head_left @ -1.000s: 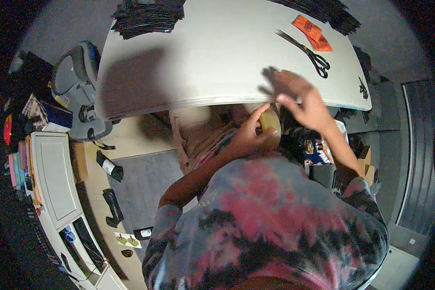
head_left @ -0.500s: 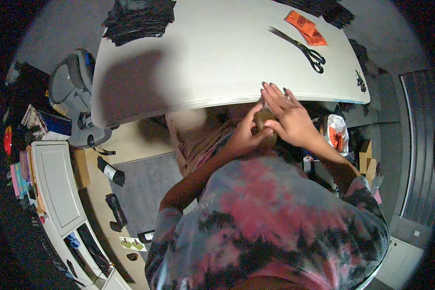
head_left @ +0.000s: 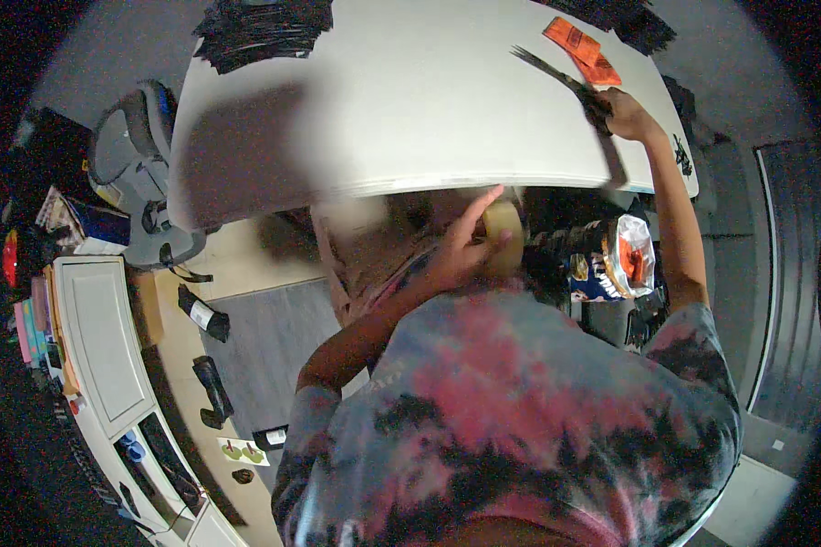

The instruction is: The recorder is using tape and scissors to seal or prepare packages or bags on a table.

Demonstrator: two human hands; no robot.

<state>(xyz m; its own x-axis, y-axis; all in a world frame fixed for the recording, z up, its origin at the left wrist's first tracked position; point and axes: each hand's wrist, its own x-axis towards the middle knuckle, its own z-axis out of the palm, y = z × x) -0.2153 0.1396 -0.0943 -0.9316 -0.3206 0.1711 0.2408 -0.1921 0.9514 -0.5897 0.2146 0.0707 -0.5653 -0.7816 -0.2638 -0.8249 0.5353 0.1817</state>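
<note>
- Nearest, over the torso: a tie-dye T-shirt (head_left: 483,365) in gray, pink and black.
- Just beyond the shirt, close to the near table edge: a roll of tan tape (head_left: 504,239), held in the left hand (head_left: 461,253), with 1 finger pointing up toward the table and the thumb side against the roll.
- Left of that hand: rumpled brown fabric (head_left: 356,242).
- Right of the roll, lower than the tabletop: a navy-and-silver printed bag (head_left: 586,281), with an orange patch showing in the silver part.
- On the floor to the left: a gray mat (head_left: 265,337), with a labeled black bundle (head_left: 203,314) at its border, and nearby a white sheet with green round shapes (head_left: 244,451).
- Beside these, farther left: a white cabinet (head_left: 105,342) with a paneled door.
- Ahead: a white table (head_left: 429,100), darkened on its left by a broad shadow.
- Over the right part of the table: the right hand (head_left: 631,117), at the handles of the black scissors (head_left: 547,66); touching there, but blurred, so cannot tell whether closed around them.
- Lying with blades aimed away and to the left: those same scissors.
- Just past the scissors: 2 overlapping orange strips (head_left: 572,38).
- Toward the far edge: a stack of flat black sheets (head_left: 265,35) at left, a dark pile (head_left: 639,25) at right.
</note>
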